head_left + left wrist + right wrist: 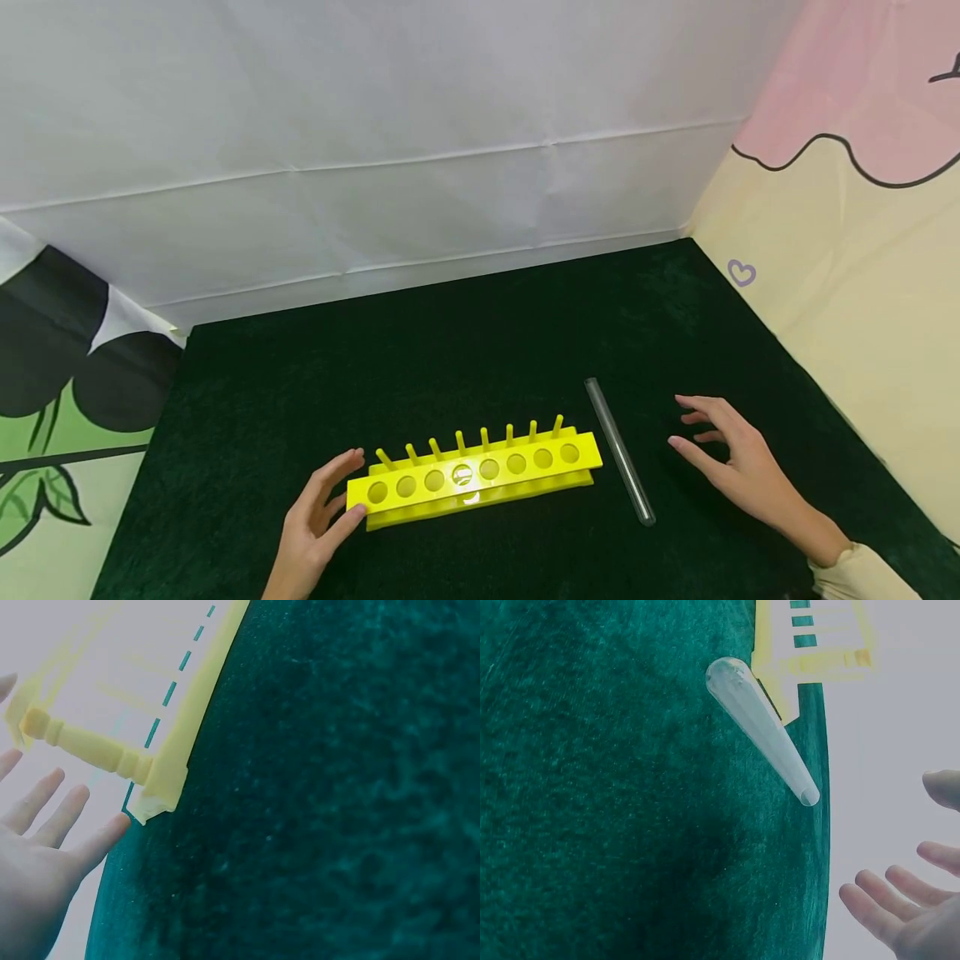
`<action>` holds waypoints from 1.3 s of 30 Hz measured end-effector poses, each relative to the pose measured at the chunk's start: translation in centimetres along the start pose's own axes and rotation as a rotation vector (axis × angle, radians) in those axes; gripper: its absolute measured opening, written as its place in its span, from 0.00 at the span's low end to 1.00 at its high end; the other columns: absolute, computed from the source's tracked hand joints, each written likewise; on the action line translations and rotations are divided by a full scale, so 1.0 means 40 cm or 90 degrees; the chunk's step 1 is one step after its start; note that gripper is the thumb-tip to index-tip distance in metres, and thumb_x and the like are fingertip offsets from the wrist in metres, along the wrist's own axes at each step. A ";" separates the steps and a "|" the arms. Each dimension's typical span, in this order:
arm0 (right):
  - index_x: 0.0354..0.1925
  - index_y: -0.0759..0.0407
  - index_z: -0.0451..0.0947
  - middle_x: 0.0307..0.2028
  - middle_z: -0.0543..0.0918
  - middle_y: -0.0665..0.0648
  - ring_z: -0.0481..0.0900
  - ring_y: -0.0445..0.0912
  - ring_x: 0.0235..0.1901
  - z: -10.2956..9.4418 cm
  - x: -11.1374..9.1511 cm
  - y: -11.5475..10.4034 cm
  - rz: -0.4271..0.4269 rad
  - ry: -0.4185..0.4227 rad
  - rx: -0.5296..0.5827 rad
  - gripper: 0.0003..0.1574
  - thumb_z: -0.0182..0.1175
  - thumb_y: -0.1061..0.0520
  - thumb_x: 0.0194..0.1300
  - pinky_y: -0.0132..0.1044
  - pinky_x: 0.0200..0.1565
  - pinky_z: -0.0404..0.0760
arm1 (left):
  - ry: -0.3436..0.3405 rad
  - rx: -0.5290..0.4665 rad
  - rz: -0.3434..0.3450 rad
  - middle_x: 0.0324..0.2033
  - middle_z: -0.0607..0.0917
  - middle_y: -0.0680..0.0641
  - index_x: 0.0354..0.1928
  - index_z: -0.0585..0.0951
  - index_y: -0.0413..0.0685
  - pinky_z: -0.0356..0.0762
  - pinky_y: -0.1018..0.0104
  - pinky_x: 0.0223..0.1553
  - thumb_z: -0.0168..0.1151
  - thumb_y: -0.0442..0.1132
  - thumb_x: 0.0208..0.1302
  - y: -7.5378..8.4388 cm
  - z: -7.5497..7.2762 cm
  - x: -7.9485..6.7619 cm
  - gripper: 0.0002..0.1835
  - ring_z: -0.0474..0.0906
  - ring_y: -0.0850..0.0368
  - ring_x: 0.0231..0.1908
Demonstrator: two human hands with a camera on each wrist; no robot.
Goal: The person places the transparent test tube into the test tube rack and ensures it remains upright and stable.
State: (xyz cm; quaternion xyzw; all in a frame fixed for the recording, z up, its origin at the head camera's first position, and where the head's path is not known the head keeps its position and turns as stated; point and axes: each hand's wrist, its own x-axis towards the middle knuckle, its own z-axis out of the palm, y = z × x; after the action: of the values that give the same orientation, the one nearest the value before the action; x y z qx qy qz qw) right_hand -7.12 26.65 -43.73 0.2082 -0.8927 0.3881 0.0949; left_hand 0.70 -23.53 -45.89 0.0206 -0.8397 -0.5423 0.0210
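Observation:
A yellow test tube rack [476,478] stands on the dark green cloth, with a row of round holes on top and several pegs along its back. My left hand [311,521] is at its left end, thumb tip overlapping the front corner; the left wrist view shows that hand's fingers [64,817] spread near the rack's end [169,784]. Right of the rack lies a clear glass test tube [619,450], slanting, its rounded end [724,675] towards me. My right hand [742,467] is held apart from the tube, on its right, fingers loosely bent and holding nothing.
Dark green cloth [450,350] covers the table. A white sheet [420,200] hangs behind it. Printed cloths border the sides, cream and pink [847,275] at right, black, green and white [82,417] at left.

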 end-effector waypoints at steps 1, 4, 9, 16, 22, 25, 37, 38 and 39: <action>0.62 0.54 0.67 0.52 0.72 0.48 0.74 0.40 0.47 0.000 0.000 -0.001 0.000 0.001 0.002 0.37 0.66 0.68 0.56 0.25 0.41 0.79 | -0.002 0.000 0.001 0.64 0.66 0.49 0.67 0.62 0.51 0.72 0.41 0.51 0.59 0.39 0.66 -0.003 0.002 -0.001 0.30 0.63 0.53 0.61; 0.62 0.56 0.67 0.52 0.73 0.50 0.74 0.39 0.47 0.002 0.001 -0.005 -0.006 0.004 0.007 0.37 0.66 0.69 0.55 0.25 0.40 0.79 | -0.005 -0.004 0.008 0.64 0.67 0.48 0.67 0.63 0.50 0.74 0.46 0.51 0.59 0.39 0.66 -0.012 0.007 -0.003 0.29 0.65 0.53 0.60; 0.62 0.57 0.68 0.52 0.73 0.52 0.75 0.39 0.47 0.007 0.003 -0.011 -0.015 0.010 0.017 0.39 0.67 0.70 0.53 0.26 0.39 0.79 | -0.004 -0.018 0.002 0.61 0.70 0.48 0.66 0.65 0.49 0.76 0.55 0.51 0.59 0.39 0.66 -0.017 0.010 -0.005 0.28 0.67 0.54 0.59; 0.62 0.56 0.68 0.52 0.73 0.49 0.75 0.41 0.47 0.008 0.008 -0.021 -0.013 -0.004 0.025 0.36 0.66 0.69 0.55 0.26 0.40 0.80 | 0.004 -0.026 -0.027 0.57 0.72 0.48 0.63 0.67 0.47 0.75 0.68 0.52 0.61 0.40 0.65 -0.016 0.011 -0.011 0.26 0.69 0.58 0.56; 0.62 0.54 0.67 0.53 0.72 0.47 0.75 0.44 0.48 0.007 0.014 -0.031 -0.001 -0.021 0.021 0.35 0.66 0.66 0.57 0.28 0.41 0.80 | 0.030 -0.049 -0.036 0.55 0.73 0.44 0.58 0.70 0.43 0.76 0.72 0.49 0.63 0.36 0.62 -0.016 0.015 -0.017 0.23 0.73 0.58 0.51; 0.62 0.54 0.67 0.53 0.72 0.47 0.75 0.44 0.48 0.010 0.016 -0.033 0.000 -0.024 0.021 0.35 0.66 0.66 0.57 0.28 0.40 0.80 | 0.039 -0.057 -0.034 0.55 0.73 0.44 0.58 0.70 0.42 0.76 0.72 0.48 0.63 0.36 0.62 -0.017 0.018 -0.019 0.22 0.74 0.58 0.50; 0.61 0.53 0.67 0.54 0.72 0.47 0.76 0.46 0.47 0.023 0.025 -0.036 -0.003 -0.034 0.040 0.34 0.66 0.65 0.58 0.31 0.39 0.82 | 0.053 -0.071 -0.027 0.53 0.75 0.45 0.57 0.72 0.41 0.76 0.72 0.48 0.64 0.33 0.61 -0.021 0.022 -0.020 0.22 0.75 0.58 0.49; 0.61 0.53 0.67 0.53 0.72 0.47 0.76 0.46 0.47 0.024 0.026 -0.037 -0.002 -0.035 0.043 0.34 0.66 0.65 0.58 0.31 0.39 0.82 | 0.052 -0.071 -0.028 0.53 0.75 0.45 0.57 0.72 0.41 0.76 0.72 0.48 0.64 0.33 0.61 -0.021 0.022 -0.019 0.22 0.75 0.58 0.49; 0.61 0.53 0.67 0.53 0.72 0.47 0.76 0.46 0.46 0.025 0.027 -0.038 -0.001 -0.035 0.045 0.34 0.66 0.65 0.58 0.31 0.38 0.82 | 0.052 -0.073 -0.029 0.53 0.75 0.45 0.57 0.72 0.41 0.76 0.72 0.48 0.64 0.33 0.61 -0.020 0.022 -0.019 0.22 0.75 0.58 0.49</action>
State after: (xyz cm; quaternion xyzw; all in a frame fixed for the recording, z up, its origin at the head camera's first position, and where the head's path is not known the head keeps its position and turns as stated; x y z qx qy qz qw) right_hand -7.43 24.66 -43.07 0.2231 -0.8806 0.4134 0.0630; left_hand 1.42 -23.01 -47.00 0.0603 -0.8052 -0.5883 0.0439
